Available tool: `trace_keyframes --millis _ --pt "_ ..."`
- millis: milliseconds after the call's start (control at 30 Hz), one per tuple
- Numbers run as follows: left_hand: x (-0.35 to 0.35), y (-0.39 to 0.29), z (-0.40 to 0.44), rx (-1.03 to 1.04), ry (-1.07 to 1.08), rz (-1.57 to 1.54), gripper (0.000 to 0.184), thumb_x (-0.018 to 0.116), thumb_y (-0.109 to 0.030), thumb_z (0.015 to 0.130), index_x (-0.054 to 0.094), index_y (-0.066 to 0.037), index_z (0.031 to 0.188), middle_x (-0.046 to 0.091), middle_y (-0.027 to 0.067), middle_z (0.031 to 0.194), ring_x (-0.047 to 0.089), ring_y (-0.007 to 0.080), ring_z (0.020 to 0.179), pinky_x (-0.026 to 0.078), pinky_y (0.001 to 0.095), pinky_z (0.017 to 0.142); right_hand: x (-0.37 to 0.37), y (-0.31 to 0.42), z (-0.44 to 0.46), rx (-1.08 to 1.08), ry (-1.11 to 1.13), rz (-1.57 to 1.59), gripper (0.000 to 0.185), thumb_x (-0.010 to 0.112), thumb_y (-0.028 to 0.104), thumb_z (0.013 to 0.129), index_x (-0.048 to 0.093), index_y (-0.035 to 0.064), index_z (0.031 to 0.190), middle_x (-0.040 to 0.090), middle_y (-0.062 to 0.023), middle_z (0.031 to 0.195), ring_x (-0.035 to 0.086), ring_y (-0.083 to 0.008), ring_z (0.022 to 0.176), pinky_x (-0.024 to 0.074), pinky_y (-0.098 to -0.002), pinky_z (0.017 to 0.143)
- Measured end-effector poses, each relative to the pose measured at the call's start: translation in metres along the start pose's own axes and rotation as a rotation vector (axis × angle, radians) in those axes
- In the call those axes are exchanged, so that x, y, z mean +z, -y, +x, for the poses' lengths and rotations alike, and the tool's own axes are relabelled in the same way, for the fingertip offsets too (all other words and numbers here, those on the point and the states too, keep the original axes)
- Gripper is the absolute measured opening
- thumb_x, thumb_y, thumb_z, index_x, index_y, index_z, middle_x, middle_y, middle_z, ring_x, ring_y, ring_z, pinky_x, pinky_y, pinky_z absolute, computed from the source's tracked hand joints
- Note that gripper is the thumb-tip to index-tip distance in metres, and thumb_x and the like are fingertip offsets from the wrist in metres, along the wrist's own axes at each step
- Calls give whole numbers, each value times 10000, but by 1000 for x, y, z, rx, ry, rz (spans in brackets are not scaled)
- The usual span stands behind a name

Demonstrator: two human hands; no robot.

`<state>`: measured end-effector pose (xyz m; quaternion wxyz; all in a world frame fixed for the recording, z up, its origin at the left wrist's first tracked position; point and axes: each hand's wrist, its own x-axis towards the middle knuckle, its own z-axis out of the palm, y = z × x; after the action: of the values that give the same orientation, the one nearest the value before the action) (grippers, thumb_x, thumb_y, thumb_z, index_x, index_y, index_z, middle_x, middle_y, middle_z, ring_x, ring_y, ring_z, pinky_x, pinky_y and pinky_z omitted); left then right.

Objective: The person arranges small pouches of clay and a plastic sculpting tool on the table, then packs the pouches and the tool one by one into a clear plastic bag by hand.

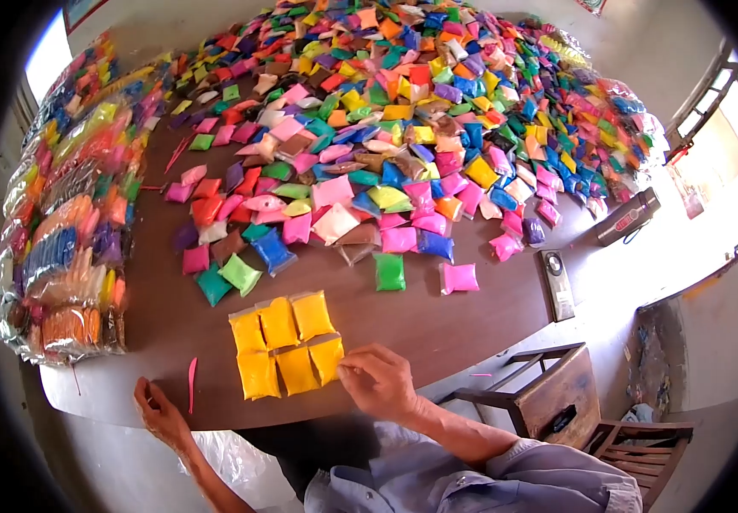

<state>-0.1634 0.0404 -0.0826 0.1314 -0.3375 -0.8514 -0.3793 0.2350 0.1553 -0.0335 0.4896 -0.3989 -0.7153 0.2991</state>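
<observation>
Several small bags of yellow clay-like filling [279, 323] lie side by side in two rows near the table's front edge. My right hand [379, 381] is at the lower right bag [325, 357], with its fingers pinched together at that bag's right edge. At the table edge on the left, my left hand [162, 412] holds nothing, its fingers loosely bent and apart. Between the left hand and the yellow bags lies a thin pink plastic strip [192, 385].
A big heap of small colourful bags [360, 137] covers the table's far side. Large clear packs of bags [70, 248] stand at the left. A metallic device [557, 285] and a dark cylinder [628, 216] are on the right. A wooden chair [548, 393] stands beside the table.
</observation>
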Motion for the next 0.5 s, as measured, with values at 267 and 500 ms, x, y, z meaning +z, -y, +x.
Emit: trace_keyframes --millis 267,500 --pt "3 11 -4 -7 -26 55 244 577 -111 1085 666 -64 1307 722 133 1255 705 313 1122 575 387 981 -1 5 2 13 -9 26 117 795 25 868 728 40 963 730 -112 911 717 -270 732 592 -343 623" --pt "5 17 -4 13 -29 119 248 564 -97 1089 664 -68 1314 715 145 1283 701 327 1149 572 405 1026 -5 4 2 28 23 44 129 803 41 871 737 27 981 725 -123 923 722 -276 753 582 -336 624"
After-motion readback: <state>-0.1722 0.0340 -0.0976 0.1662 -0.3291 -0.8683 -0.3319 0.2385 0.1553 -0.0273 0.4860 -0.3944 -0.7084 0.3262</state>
